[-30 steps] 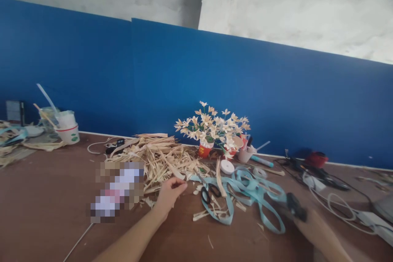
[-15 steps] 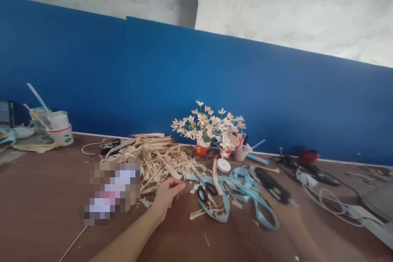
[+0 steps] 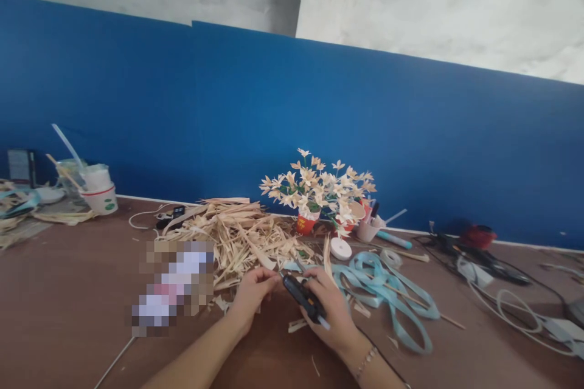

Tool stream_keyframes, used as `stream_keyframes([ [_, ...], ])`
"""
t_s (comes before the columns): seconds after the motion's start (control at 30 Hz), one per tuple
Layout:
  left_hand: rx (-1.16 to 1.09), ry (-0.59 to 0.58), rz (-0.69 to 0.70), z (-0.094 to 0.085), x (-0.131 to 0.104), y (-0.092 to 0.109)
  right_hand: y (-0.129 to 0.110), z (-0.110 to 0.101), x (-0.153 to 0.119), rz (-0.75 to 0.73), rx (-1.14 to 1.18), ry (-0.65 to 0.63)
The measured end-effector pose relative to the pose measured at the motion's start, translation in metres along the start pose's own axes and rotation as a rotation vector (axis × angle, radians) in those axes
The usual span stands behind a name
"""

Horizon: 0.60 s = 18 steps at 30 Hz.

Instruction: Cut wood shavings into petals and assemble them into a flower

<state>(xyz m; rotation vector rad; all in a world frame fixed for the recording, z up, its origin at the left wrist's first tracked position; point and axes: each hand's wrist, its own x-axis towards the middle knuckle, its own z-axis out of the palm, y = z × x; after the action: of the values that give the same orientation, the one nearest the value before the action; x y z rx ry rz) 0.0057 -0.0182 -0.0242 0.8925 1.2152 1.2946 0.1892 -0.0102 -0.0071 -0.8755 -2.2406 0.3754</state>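
Observation:
My right hand (image 3: 332, 310) is wrapped round a black hot glue gun (image 3: 302, 296), a pale glue stick poking from its back end. The gun's nozzle points up and left, close to my left fingertips. My left hand (image 3: 253, 293) is closed in a pinch; what lies between its fingers is too small to make out. Just beyond it spreads a heap of dry husk strips (image 3: 228, 234). Light blue ribbon (image 3: 371, 279) lies tangled to the right of my right hand. The scissors are mostly hidden behind the gun and hand.
Pale husk flowers (image 3: 314, 185) stand in red pots (image 3: 305, 223) by the blue partition (image 3: 292, 103). A white ribbon roll (image 3: 340, 248) lies before them. A blurred-out object (image 3: 176, 285) with a cord is at left, cups (image 3: 101, 197) farther left, white cables (image 3: 506, 304) at right.
My right hand has brought the glue gun leftward from beyond the ribbon to beside my left fingertips. My left hand keeps its pinch in nearly the same place. The view has shifted slightly.

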Motion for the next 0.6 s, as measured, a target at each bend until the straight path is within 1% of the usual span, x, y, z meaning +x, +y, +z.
stream_keyframes([
  [0.1, -0.006, -0.008, 0.001, -0.0003, 0.0009, -0.0018, 0.0041, 0.0035, -0.0021, -0.001, -0.016, 0.004],
  [0.3, -0.004, -0.024, 0.001, -0.0012, 0.0006, -0.0031, 0.0035, 0.0045, -0.0006, 0.001, -0.05, 0.007],
  [0.6, 0.009, -0.022, -0.002, 0.0, -0.0027, 0.0016, 0.0025, 0.004, 0.0, -0.013, -0.042, -0.002],
])
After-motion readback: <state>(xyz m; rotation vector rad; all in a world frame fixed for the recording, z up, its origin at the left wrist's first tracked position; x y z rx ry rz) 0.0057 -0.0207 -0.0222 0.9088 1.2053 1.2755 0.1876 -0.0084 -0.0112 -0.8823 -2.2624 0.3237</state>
